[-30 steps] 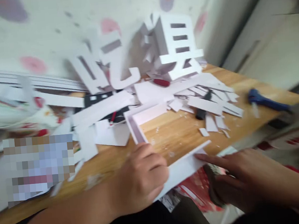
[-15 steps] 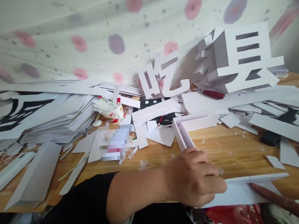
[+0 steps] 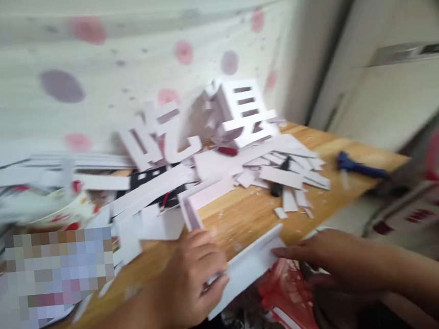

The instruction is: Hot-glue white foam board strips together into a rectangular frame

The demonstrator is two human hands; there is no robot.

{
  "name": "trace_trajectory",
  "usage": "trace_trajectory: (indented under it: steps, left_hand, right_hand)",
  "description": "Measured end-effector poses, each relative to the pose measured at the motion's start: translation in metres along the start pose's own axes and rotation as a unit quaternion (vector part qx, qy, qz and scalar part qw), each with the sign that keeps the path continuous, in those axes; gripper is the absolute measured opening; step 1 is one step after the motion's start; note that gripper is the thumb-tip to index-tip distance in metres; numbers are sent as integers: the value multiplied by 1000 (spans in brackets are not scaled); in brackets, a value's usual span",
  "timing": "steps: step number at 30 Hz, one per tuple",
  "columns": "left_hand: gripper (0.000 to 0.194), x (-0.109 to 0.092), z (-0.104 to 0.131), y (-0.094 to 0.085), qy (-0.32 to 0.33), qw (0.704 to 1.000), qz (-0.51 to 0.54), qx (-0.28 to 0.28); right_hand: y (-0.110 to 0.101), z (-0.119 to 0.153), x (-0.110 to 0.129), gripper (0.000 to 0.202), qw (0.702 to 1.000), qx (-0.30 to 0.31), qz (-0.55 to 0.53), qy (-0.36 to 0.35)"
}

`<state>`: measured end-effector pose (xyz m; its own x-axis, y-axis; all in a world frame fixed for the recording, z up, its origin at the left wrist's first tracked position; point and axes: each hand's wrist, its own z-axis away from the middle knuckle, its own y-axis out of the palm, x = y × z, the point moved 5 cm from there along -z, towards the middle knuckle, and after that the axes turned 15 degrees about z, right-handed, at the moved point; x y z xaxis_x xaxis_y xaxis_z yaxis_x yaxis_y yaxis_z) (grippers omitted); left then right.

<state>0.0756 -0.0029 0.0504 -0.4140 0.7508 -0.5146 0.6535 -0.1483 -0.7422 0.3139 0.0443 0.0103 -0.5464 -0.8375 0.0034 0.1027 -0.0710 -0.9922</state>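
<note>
My left hand (image 3: 195, 282) is closed around the near corner of a white foam-board piece with raised edges. One arm of this piece (image 3: 251, 264) runs along the table's front edge; another part (image 3: 191, 213) stretches away from my knuckles and bends right into a strip (image 3: 214, 193). At the right end of the near arm is my right hand (image 3: 323, 255), its index finger stretched out against the board. The right hand's other fingers are blurred and lie lower, apart from the index finger.
White foam-board characters (image 3: 247, 111) lean at the back. Offcuts (image 3: 282, 177), a red-handled tool (image 3: 227, 151) and a paper cup (image 3: 62, 211) lie about the table (image 3: 243, 218). A blue tool (image 3: 360, 165) lies at the right end. Red plastic (image 3: 288, 291) hangs below the front edge.
The view has swung right, bringing the blue tool and the table's right end into sight. My left hand keeps its hold; more of my right hand shows at the board's end.
</note>
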Motion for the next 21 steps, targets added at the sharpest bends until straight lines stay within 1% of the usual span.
trace_trajectory:
  steps: [1, 2, 3, 5, 6, 7, 8, 9, 11, 13, 16, 18, 21]
  left_hand:
    - [9, 1, -2, -3, -15, 1000, 15, 15]
    - [9, 2, -4, -5, -30, 999, 17, 27]
    - [10, 2, -7, -8, -34, 999, 17, 36]
    - [11, -1, -14, -12, -29, 999, 8, 39]
    - [12, -3, -18, -13, -24, 999, 5, 35]
    - [13, -5, -23, -14, -18, 999, 7, 30]
    - [14, -8, -29, -15, -15, 999, 16, 25]
    - [15, -10, -35, -15, -14, 999, 29, 20]
    - [15, -12, -49, -12, -18, 998, 52, 24]
    - [16, -10, -59, -4, -21, 998, 44, 50]
    - [22, -3, -64, 13, -22, 992, 21, 121]
    - [27, 3, -61, 23, -36, 987, 20, 156]
    - [29, 10, -57, 30, -59, 984, 26, 168]
  right_hand:
    - [-9, 4, -9, 57, 997, 52, -46, -24]
    - [-17, 9, -24, 40, 993, 87, -77, -5]
    - [-25, 16, -48, 28, 991, 95, -75, 63]
    - [-36, 32, -101, 16, 977, 57, -24, 204]
    - [-37, 41, -128, 17, 960, 34, 8, 278]
    - [-36, 50, -154, 21, 935, 13, 40, 352]
    - [-31, 58, -177, 22, 909, -1, 65, 411]
    - [-25, 63, -198, 24, 883, -11, 88, 462]
    - [-9, 69, -228, 29, 843, -10, 111, 526]
    - [7, 71, -250, 33, 813, 6, 119, 569]
    - [24, 73, -269, 34, 785, 38, 116, 607]
    - [30, 76, -277, 31, 776, 51, 113, 618]
    - [29, 79, -280, 27, 775, 52, 117, 618]
